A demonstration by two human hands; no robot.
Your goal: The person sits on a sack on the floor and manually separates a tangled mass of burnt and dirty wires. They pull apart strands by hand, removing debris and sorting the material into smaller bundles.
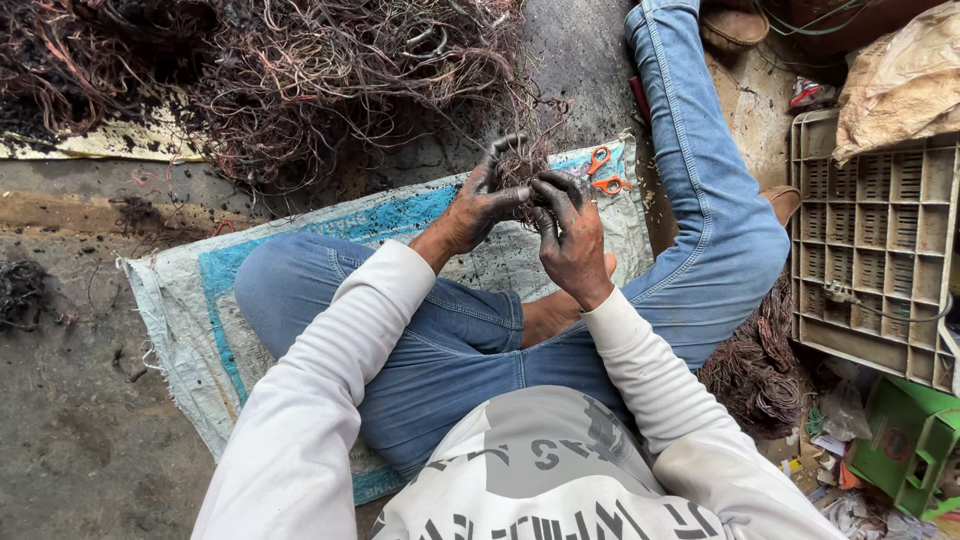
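Observation:
I sit cross-legged in blue jeans on a woven sack (180, 300) spread on the ground. My left hand (478, 205) and my right hand (568, 240), both black with soot, pinch a small tangle of thin burnt wire (527, 165) between them, held above my knees. The tangle trails up into a big heap of scorched copper-coloured wire (300, 70) lying just ahead of me. Orange-handled scissors (604, 172) lie on the sack right beside my right hand.
A beige plastic crate (875, 240) lies flat on my right, with a tan sack (900, 80) above it. A bundle of reddish wire (755, 365) sits by my right thigh. A green plastic box (905, 450) and scraps lie at lower right.

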